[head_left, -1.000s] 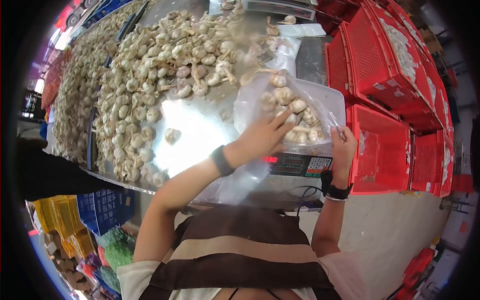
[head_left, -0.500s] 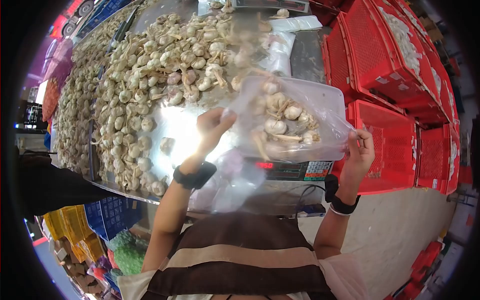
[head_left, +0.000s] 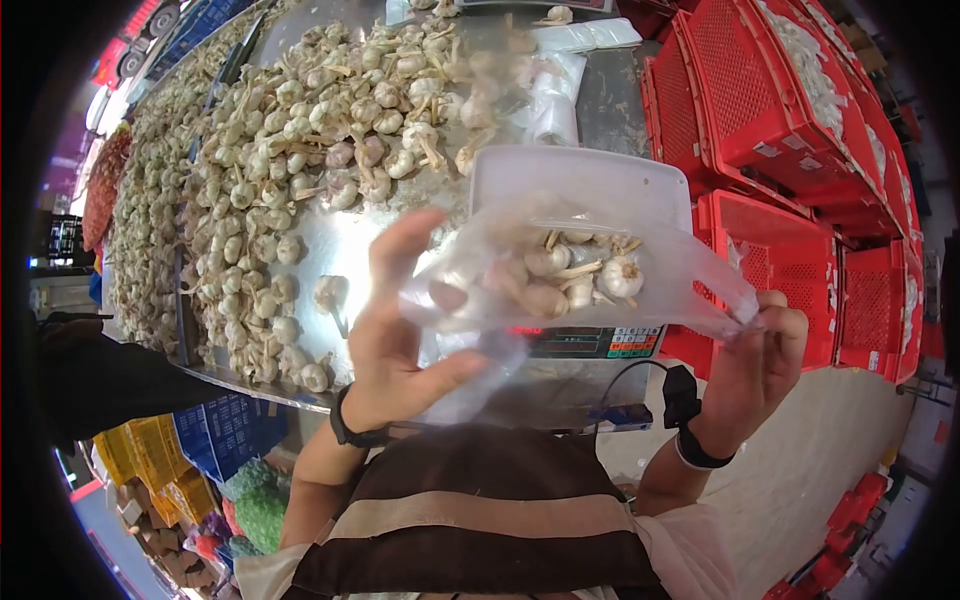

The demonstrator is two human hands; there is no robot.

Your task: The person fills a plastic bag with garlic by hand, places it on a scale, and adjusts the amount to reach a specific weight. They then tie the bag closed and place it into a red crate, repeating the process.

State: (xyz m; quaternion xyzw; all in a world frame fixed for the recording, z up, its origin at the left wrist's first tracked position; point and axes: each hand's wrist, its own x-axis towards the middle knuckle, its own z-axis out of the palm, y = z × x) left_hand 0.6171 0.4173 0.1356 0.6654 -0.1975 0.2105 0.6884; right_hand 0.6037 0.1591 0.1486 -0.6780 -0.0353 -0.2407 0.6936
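A clear plastic bag [head_left: 690, 265] with several garlic bulbs [head_left: 623, 277] in it is held up in front of me. It hangs partly over the white tray [head_left: 580, 170] of a digital scale [head_left: 632, 342]. My right hand [head_left: 760, 365] pinches the bag's gathered right end. At the left end of the bag, my left hand [head_left: 395, 340] is open, thumb and fingers spread apart. Whether its fingers touch the plastic is hard to tell. Under the bag and left wrist, more blurred clear plastic [head_left: 480, 375] lies at the table edge.
A large heap of garlic [head_left: 330, 110] covers the metal table's left and back. A single bulb [head_left: 330, 292] lies near my left hand. Stacked plastic bags [head_left: 555, 100] lie behind the scale. Red crates [head_left: 775, 270] stand on the right, blue and yellow crates [head_left: 228, 435] below left.
My left hand has opened from a pinch and come nearer. The bag has been lifted towards me and stretched right, its right end now gathered in my right hand, uncovering the tray's back.
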